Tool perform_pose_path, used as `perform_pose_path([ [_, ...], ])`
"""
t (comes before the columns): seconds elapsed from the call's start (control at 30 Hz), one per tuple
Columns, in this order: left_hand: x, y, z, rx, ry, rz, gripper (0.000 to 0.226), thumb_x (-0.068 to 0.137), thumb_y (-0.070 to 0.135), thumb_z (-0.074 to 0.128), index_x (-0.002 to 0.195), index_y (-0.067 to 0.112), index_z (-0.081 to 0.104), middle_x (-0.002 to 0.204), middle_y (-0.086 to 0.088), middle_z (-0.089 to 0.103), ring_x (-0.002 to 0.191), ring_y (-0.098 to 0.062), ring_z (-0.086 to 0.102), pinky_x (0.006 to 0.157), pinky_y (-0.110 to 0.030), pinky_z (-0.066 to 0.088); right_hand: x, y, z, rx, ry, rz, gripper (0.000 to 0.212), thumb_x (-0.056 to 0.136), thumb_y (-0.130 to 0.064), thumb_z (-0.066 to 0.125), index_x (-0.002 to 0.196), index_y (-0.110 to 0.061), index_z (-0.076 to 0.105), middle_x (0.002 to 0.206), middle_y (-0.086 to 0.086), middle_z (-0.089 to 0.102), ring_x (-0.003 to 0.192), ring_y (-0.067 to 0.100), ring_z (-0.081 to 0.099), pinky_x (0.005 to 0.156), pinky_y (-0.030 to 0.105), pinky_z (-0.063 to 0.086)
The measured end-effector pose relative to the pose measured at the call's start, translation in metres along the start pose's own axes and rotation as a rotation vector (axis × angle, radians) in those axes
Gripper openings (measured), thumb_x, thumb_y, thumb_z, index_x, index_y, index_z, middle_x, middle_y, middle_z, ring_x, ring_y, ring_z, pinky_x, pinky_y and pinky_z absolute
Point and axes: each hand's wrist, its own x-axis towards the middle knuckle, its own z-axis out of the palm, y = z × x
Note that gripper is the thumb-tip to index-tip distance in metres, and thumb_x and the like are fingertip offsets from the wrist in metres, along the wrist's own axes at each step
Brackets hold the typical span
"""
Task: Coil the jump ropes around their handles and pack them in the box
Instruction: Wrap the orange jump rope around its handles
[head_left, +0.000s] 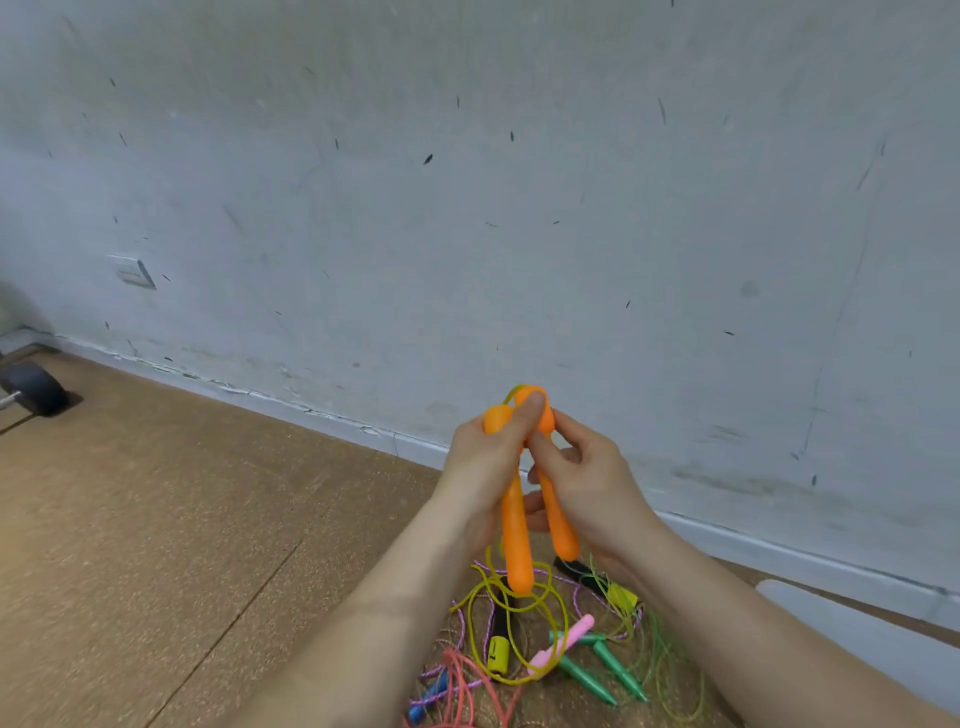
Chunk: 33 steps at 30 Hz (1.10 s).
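1. Bottom centre: tangled jump ropes (571, 660) on the wooden floor (208, 519).
2. Above them, mid-frame: left hand (483, 462) and right hand (592, 478) curl round two upright orange handles (517, 551), their yellow rope (511, 623) dangling.
3. Far left: dark wheel (36, 387) beside the wall (467, 208).

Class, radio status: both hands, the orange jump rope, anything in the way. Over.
Left hand, right hand: grip on orange handles. Yellow cord hangs uncoiled. Other ropes tangled below.

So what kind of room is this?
Probably a home gym or playroom corner: a scuffed white wall, a wood-look floor, what looks like a dumbbell, and jump ropes piled on it.
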Motion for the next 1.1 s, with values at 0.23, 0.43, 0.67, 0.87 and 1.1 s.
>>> perform_pose_path([
  [0.23, 0.006, 0.002, 0.007, -0.095, 0.088, 0.056, 0.028, 0.084, 0.035, 0.07, 0.069, 0.015, 0.057, 0.058, 0.001, 0.054, 0.054, -0.015, 0.06, 0.048, -0.028, 0.05, 0.008, 0.0, -0.011, -0.156, -0.105, -0.017, 0.017, 0.097, -0.021, 0.053, 0.113, -0.024, 0.057, 0.087, 0.002, 0.074, 0.063, 0.027, 0.068, 0.063, 0.042, 0.058],
  [0.43, 0.007, 0.001, 0.008, -0.104, 0.128, 0.038, 0.029, 0.075, 0.041, 0.077, 0.072, 0.017, 0.061, 0.066, -0.005, 0.051, 0.065, -0.026, 0.053, 0.058, -0.037, 0.049, 0.007, -0.001, -0.018, -0.249, -0.18, -0.043, 0.019, 0.095, -0.015, 0.052, 0.104, -0.029, 0.062, 0.081, 0.006, 0.074, 0.063, 0.026, 0.072, 0.062, 0.042, 0.059],
  [0.67, 0.007, -0.001, 0.011, -0.19, 0.218, 0.101, 0.025, 0.081, 0.03, 0.071, 0.069, 0.011, 0.06, 0.051, 0.001, 0.054, 0.054, -0.018, 0.048, 0.057, -0.028, 0.044, -0.003, 0.003, -0.025, 0.145, -0.487, 0.285, 0.026, 0.086, -0.026, 0.066, 0.1, -0.007, 0.056, 0.084, 0.017, 0.063, 0.075, 0.032, 0.065, 0.061, 0.039, 0.055],
  [0.87, 0.012, 0.023, -0.016, 0.36, 0.141, 0.125, 0.053, 0.089, 0.055, 0.05, 0.059, 0.014, 0.063, 0.056, -0.005, 0.063, 0.05, -0.015, 0.053, 0.06, -0.03, 0.043, -0.006, 0.0, -0.033, 0.476, -0.609, 0.401, 0.021, 0.085, -0.02, 0.064, 0.099, -0.005, 0.057, 0.069, 0.01, 0.05, 0.056, 0.02, 0.056, 0.044, 0.024, 0.048],
  [1.1, 0.025, 0.021, -0.029, 0.186, -0.116, 0.414, 0.054, 0.089, 0.062, 0.04, 0.092, 0.017, 0.071, 0.088, -0.002, 0.07, 0.087, -0.015, 0.064, 0.082, -0.035, 0.048, -0.008, 0.0, -0.033, 0.677, -0.831, 0.385, 0.03, 0.076, -0.021, 0.08, 0.097, -0.008, 0.063, 0.064, 0.002, 0.047, 0.043, 0.006, 0.043, 0.039, 0.017, 0.038],
])
